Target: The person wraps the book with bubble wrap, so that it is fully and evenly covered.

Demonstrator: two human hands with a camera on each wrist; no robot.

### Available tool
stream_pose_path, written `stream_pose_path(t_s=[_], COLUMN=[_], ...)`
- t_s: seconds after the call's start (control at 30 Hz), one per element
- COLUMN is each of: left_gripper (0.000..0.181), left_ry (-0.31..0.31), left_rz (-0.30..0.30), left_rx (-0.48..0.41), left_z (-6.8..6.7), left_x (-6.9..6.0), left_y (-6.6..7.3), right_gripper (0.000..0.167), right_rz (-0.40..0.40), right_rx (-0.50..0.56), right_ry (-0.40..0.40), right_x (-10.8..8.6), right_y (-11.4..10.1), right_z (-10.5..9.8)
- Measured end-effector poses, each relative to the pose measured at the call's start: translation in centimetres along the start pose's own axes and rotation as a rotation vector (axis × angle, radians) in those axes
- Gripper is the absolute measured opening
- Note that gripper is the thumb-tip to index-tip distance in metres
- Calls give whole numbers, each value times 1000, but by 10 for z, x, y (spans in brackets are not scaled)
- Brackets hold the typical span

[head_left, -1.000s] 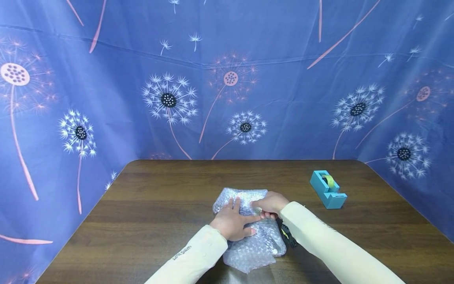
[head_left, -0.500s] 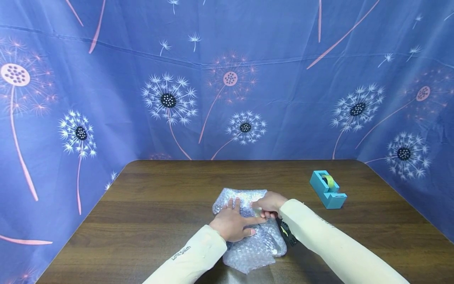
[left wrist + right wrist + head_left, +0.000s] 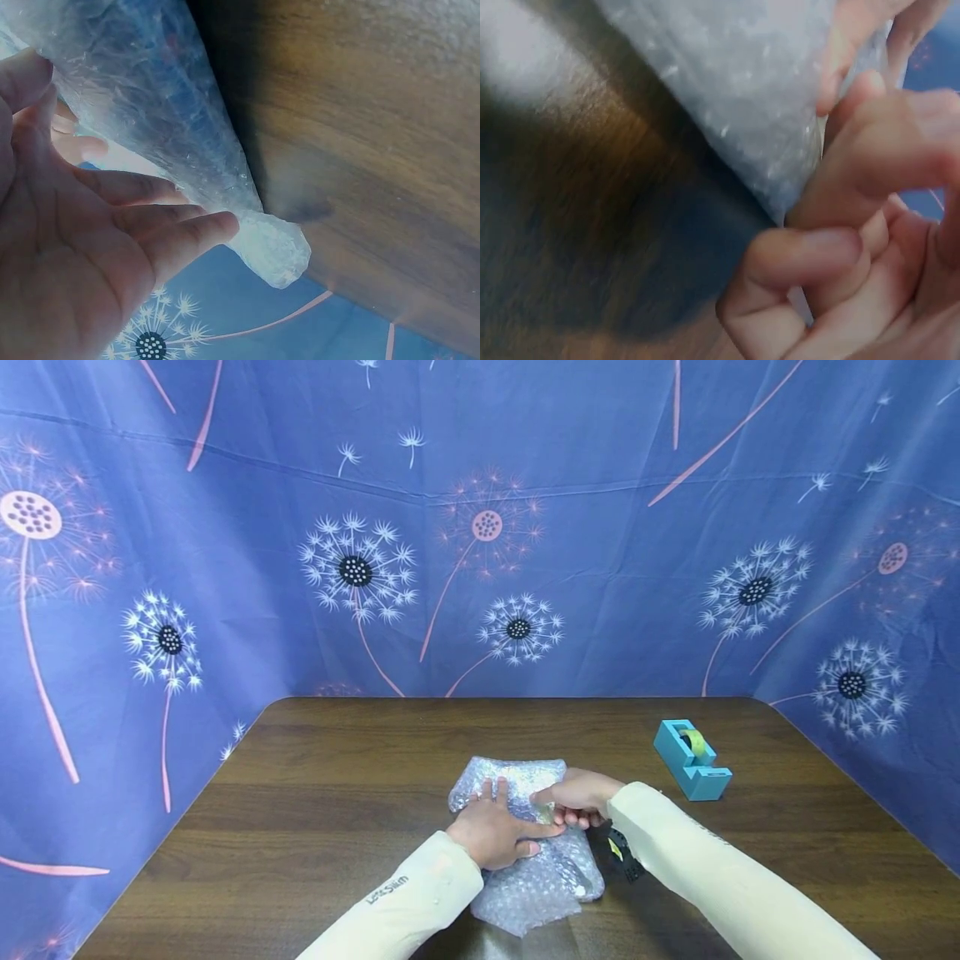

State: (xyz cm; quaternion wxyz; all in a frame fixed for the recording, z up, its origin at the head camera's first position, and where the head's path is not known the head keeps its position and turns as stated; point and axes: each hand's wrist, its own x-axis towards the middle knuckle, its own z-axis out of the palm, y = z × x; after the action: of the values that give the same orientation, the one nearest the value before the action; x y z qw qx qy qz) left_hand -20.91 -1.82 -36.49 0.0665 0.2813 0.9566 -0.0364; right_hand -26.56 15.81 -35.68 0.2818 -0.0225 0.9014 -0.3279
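Note:
A flat package in bubble wrap [image 3: 536, 877] lies on the table, its loose wrap edge toward me. My left hand [image 3: 491, 835] rests on its upper part with the fingers spread, the index finger reaching toward my right hand. Bubble wrap [image 3: 172, 127] runs along those fingers in the left wrist view. At the package's right side, my right hand [image 3: 581, 797] has one digit laid on the wrap beside a yellowish strip that looks like tape [image 3: 544, 812]. Its other fingers are curled at the wrap's edge; whether they pinch anything is hidden.
A light-blue tape dispenser [image 3: 693, 764] with a yellow-green roll stands at the right on the brown wooden table [image 3: 337, 793]. A black piece with a yellow-green patch [image 3: 626, 856] shows beside the right sleeve. Behind the table hangs a blue dandelion-print cloth [image 3: 600, 527].
My right hand and sleeve have shifted slightly right, along with the black piece beside the sleeve. My left index finger stretches a bit farther right. The package stays put.

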Motion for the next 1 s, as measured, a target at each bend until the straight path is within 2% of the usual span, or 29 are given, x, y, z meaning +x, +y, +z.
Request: stream_pose_path(t_s=[0.13,0.23,0.37,0.57,0.67,0.77,1.0], left_gripper=[45,46,48,47,47,46,46], left_ry=[-12,-22,-19,-3,2,7,9], left_rz=[10,18,32,27,19,16,23], left_rx=[4,-1,-3,12,16,3,-36], left_z=[-1,-1,-2,-2,-2,-1,-1], left_x=[1,0,-2,-4,-4,-4,-3], left_y=[-1,-2,-2,-1,-1,-1,-1], right_gripper=[41,42,43,49,51,49,42], right_rz=[-31,-39,-39,-18,-17,-33,-89], right_rx=[42,55,50,-70,-98,-90,1], right_ry=[-65,-77,-54,26,36,12,-70], right_x=[-1,-2,-4,-6,-6,-5,-5], right_y=[5,6,6,0,0,3,11], right_z=[-5,-7,-5,0,0,-2,-8])
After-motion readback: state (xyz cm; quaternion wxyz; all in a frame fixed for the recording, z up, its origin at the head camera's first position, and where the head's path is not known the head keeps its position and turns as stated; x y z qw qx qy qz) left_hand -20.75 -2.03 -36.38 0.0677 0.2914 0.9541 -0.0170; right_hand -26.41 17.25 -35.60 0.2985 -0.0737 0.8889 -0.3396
